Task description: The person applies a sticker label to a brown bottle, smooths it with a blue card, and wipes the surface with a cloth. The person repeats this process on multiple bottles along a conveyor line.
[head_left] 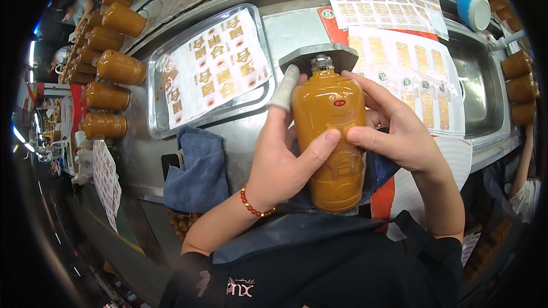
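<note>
A glossy amber-brown bottle (328,108) with a clear glass neck lies tilted between my hands, its neck away from me. A small red oval label (338,103) sits on its upper front. My left hand (279,162) is closed around the left side, thumb on the bottle's front; a whitish finger cot (284,86) covers one finger beside the shoulder. From the right, my right hand (408,137) grips the bottle, its thumb meeting the left one at the middle; its other fingers are partly hidden behind. Beyond the neck is a grey angular metal plate (295,60).
Left stands a metal tray (152,100) bearing a gold sticker sheet (220,63). More sticker sheets (419,60) lie right, beside a metal basin (485,94). A blue cloth (197,162) partly covers a phone (170,163). Brown bottles (121,68) line the left; another person's arm (522,162) shows far right.
</note>
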The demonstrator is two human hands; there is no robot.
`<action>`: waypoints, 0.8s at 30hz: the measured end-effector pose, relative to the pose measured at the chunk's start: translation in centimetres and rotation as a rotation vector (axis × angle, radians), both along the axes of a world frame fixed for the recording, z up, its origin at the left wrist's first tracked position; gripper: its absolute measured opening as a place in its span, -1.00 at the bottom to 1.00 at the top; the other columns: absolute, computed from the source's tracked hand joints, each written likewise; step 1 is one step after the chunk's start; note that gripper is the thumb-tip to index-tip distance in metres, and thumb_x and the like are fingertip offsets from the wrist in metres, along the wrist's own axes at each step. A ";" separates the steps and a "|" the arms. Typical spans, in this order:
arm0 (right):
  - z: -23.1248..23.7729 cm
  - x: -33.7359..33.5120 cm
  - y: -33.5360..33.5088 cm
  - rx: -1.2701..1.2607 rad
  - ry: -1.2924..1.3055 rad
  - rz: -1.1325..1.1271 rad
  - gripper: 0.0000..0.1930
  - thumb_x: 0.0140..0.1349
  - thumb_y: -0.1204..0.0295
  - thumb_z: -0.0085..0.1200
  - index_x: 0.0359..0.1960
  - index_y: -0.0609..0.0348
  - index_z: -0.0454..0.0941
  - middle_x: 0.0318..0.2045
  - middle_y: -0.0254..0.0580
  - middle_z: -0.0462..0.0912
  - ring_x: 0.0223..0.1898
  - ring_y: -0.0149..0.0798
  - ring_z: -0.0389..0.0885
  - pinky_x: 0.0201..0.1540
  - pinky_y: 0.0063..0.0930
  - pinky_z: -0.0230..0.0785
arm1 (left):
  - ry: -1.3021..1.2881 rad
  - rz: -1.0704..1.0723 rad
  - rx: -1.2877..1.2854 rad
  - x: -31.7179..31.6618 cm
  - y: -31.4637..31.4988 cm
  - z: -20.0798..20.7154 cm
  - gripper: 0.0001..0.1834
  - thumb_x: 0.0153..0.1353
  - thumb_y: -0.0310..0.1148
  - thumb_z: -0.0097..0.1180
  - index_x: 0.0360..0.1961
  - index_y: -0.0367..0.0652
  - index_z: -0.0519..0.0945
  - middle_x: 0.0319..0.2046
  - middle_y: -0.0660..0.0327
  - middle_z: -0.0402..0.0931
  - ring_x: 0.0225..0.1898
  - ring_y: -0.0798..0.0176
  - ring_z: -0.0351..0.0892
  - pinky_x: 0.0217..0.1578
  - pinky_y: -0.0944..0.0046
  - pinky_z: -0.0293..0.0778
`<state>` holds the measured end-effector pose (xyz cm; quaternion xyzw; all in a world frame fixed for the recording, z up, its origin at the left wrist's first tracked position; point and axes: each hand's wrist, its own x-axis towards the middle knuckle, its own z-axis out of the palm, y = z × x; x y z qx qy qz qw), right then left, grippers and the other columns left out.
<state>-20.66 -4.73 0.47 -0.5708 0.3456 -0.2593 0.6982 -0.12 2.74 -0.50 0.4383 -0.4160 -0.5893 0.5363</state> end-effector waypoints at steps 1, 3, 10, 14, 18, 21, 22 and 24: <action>0.1 0.0 0.0 0.024 0.008 0.009 -0.18 0.31 0.38 0.33 0.51 0.38 0.14 0.21 -0.01 0.53 -0.14 -0.49 0.50 -0.10 -0.59 0.41 | 0.006 0.010 -0.008 -0.3 0.0 0.0 -0.02 0.37 -0.46 0.24 0.57 -0.39 -0.19 0.53 -0.07 -0.03 0.52 0.09 0.11 0.47 0.06 0.15; 0.5 -0.2 -0.1 0.076 0.010 0.039 -0.16 0.33 0.41 0.29 0.54 0.36 0.08 0.29 0.03 0.47 0.09 -0.38 0.50 0.09 -0.51 0.40 | 0.017 0.024 -0.019 -0.5 0.0 0.2 -0.04 0.38 -0.46 0.23 0.56 -0.40 -0.17 0.52 -0.07 0.01 0.51 0.09 0.12 0.47 0.07 0.16; 0.2 0.1 0.2 0.169 -0.163 -0.047 -0.24 0.38 0.35 0.27 0.51 0.37 0.16 0.12 -0.01 0.58 -0.23 -0.55 0.60 -0.18 -0.64 0.46 | 0.030 0.005 -0.049 -0.1 0.1 -0.1 -0.07 0.41 -0.45 0.21 0.56 -0.40 -0.15 0.53 -0.08 -0.01 0.52 0.09 0.11 0.47 0.07 0.15; -0.2 -0.1 0.4 0.058 -0.077 -0.021 -0.26 0.41 0.38 0.24 0.52 0.34 0.16 0.14 -0.03 0.55 -0.16 -0.50 0.63 -0.08 -0.60 0.49 | 0.013 0.012 -0.038 -0.3 0.1 -0.1 -0.07 0.42 -0.42 0.19 0.56 -0.40 -0.17 0.54 -0.09 -0.02 0.52 0.08 0.10 0.48 0.06 0.11; -0.3 -0.3 0.7 0.126 -0.105 -0.072 -0.25 0.39 0.38 0.26 0.52 0.32 0.17 0.12 -0.05 0.56 -0.20 -0.51 0.63 -0.12 -0.62 0.49 | 0.027 0.001 -0.046 0.1 0.6 -0.6 -0.03 0.40 -0.42 0.23 0.57 -0.39 -0.20 0.52 -0.08 0.02 0.52 0.07 0.12 0.48 0.05 0.10; -0.4 -1.3 1.6 0.086 -0.043 -0.035 -0.13 0.29 0.40 0.37 0.55 0.27 0.13 0.10 -0.04 0.58 -0.34 -0.57 0.55 -0.26 -0.70 0.41 | -0.015 -0.051 -0.058 0.4 1.8 -1.0 0.01 0.35 -0.41 0.27 0.56 -0.39 -0.19 0.50 -0.09 0.07 0.51 0.06 0.14 0.47 0.04 0.12; -0.5 -1.5 2.0 0.061 -0.029 -0.009 -0.10 0.26 0.41 0.39 0.55 0.27 0.11 0.11 -0.04 0.57 -0.35 -0.58 0.54 -0.28 -0.71 0.39 | -0.018 -0.049 -0.054 0.0 2.2 -0.8 0.01 0.34 -0.41 0.29 0.56 -0.38 -0.18 0.49 -0.09 0.09 0.51 0.05 0.16 0.47 0.04 0.13; -0.5 -1.1 2.9 0.034 -0.033 -0.031 0.00 0.20 0.42 0.45 0.58 0.26 0.04 0.12 -0.03 0.57 -0.39 -0.59 0.49 -0.32 -0.72 0.36 | -0.018 -0.064 -0.028 -0.3 2.6 -0.7 0.05 0.30 -0.41 0.32 0.56 -0.34 -0.18 0.48 -0.07 0.11 0.50 0.05 0.18 0.46 0.04 0.16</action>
